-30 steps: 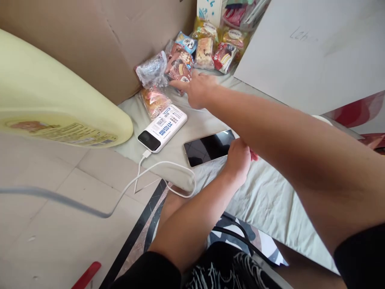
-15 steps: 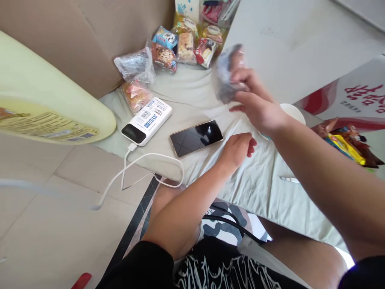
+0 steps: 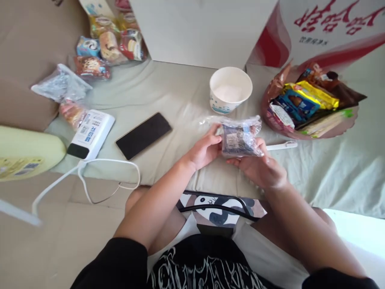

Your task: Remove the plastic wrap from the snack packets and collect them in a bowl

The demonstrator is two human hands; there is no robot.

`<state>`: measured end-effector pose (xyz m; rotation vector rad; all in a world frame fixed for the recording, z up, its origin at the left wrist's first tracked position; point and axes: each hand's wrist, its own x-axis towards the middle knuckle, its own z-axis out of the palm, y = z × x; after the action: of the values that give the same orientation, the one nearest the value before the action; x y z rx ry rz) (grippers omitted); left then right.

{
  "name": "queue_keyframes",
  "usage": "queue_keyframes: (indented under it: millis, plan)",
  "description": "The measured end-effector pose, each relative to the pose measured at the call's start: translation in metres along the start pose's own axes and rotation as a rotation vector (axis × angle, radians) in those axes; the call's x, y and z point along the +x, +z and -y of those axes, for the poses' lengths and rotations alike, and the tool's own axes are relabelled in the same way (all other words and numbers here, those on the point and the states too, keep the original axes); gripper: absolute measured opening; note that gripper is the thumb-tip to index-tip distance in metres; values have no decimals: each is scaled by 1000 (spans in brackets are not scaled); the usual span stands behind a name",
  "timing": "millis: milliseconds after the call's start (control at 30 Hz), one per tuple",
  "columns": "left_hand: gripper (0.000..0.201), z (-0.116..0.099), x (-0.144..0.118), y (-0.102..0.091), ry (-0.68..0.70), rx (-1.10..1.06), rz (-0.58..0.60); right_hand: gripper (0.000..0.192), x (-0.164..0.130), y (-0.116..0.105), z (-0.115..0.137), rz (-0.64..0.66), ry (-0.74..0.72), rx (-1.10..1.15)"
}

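Observation:
Both my hands hold a small packet in see-through plastic wrapping (image 3: 239, 138), dark blue with a pale label. My left hand (image 3: 206, 148) grips its left side, thumb on top. My right hand (image 3: 261, 166) is closed round the lower right corner, with some fingers hidden beneath. Just beyond the packet stands a white paper cup (image 3: 215, 96) with a blue print near its base. A slim white pen-like item (image 3: 282, 146) lies to the right of my right hand. Left of my hands a phone (image 3: 143, 135) rests with its dark screen up.
A pink bowl (image 3: 345, 126) of packaged snacks stands at right. At left lie a white power bank (image 3: 100, 130) with a cable (image 3: 106, 160), and several wrapped snacks (image 3: 110, 46). A white box (image 3: 204, 32) and a yellow bottle (image 3: 36, 148) flank the cloth (image 3: 186, 176).
My right hand has brought the wrapped packet down and towards me. My left hand has taken hold of its left side. The camera has turned right, so the bowl shows more fully.

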<state>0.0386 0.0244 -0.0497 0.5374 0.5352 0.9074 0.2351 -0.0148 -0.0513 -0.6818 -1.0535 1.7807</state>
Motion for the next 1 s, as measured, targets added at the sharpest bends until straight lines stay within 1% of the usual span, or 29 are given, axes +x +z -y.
queue_keyframes:
  millis: [67, 100, 200, 267, 333, 400, 467, 533, 567, 633, 700, 733, 767, 833, 867, 933, 1000]
  plan:
    - [64, 1, 4, 2, 51, 83, -44, 31, -3, -7, 2, -16, 30, 38]
    - [62, 2, 7, 4, 70, 117, -68, 32, -4, -9, 2, -17, 48, 57]
    - [51, 4, 15, 9, 151, 184, -162, 37, -2, -14, 4, 9, 98, 88]
    - [45, 5, 19, 10, 214, 218, -209, 41, 1, -14, 8, 42, 126, 31]
    - [40, 4, 22, 8, 247, 249, -229, 48, 2, -14, 16, 59, 125, -138]
    - [34, -2, 23, 3, 246, 282, -245, 51, -2, -15, 27, 20, 88, -430]
    - [30, -10, 21, -3, 231, 312, -259, 42, -10, -19, 38, -103, 12, -810]
    - [34, -18, 16, -8, 211, 320, -239, 27, -19, -26, 47, -259, -85, -1187]
    - [38, -22, 14, -9, 207, 316, -219, 23, -24, -32, 50, -322, -132, -1344]
    - [50, -26, 9, -12, 199, 317, -184, 26, -30, -43, 53, -368, -187, -1566]
    - [62, -27, 6, -14, 185, 350, -178, 34, -33, -54, 51, -352, -178, -1695]
    - [62, -26, 5, -16, 182, 385, -185, 37, -34, -57, 50, -337, -158, -1737]
    - [56, -25, 5, -18, 185, 433, -197, 38, -34, -60, 48, -330, -134, -1772]
    - [39, -21, 6, -23, 210, 541, -215, 33, -33, -62, 44, -346, -91, -1829]
    - [36, -20, 6, -25, 219, 590, -217, 28, -32, -61, 43, -358, -77, -1851]
    - [39, -17, 8, -30, 228, 658, -212, 23, -30, -57, 42, -377, -64, -1872]
    - [49, -14, 9, -32, 261, 686, -204, 22, -27, -51, 42, -346, -72, -1827]
